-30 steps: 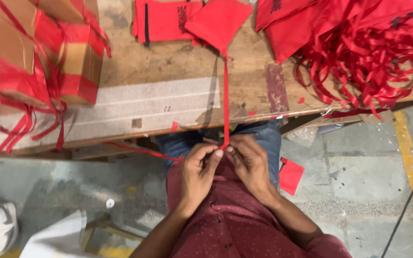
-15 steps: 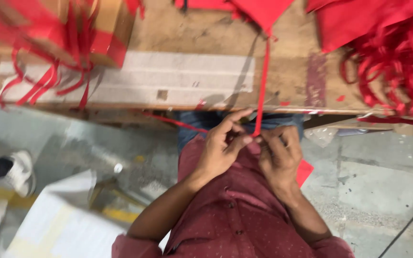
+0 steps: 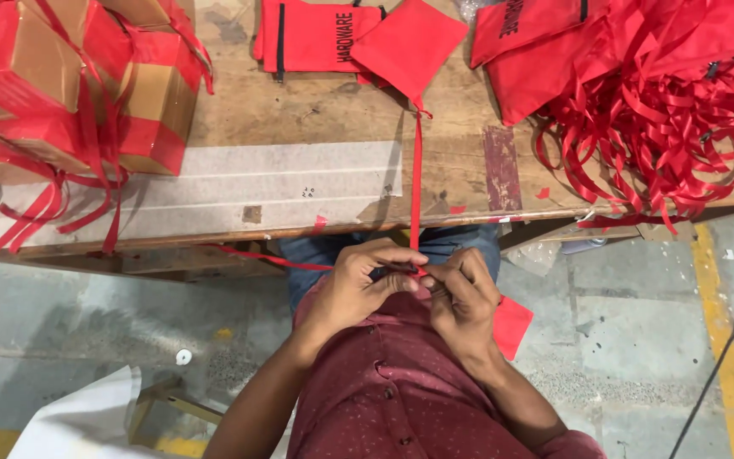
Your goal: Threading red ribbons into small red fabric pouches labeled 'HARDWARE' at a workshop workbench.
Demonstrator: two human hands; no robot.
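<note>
A worn wooden workbench (image 3: 316, 127) stands over a grey concrete floor (image 3: 639, 340) with yellow line (image 3: 719, 340).

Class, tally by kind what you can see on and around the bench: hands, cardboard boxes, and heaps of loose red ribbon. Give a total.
Hands: 2, the left hand and the right hand
Cardboard boxes: 2 clearly seen
Ribbon heaps: 1
Total: 5

Ribbon-wrapped cardboard boxes (image 3: 70, 85) at one end — loose red ribbon heap (image 3: 664, 136); wooden table (image 3: 299, 110)

Left hand (image 3: 354, 289), right hand (image 3: 462, 297) pinched together
</note>
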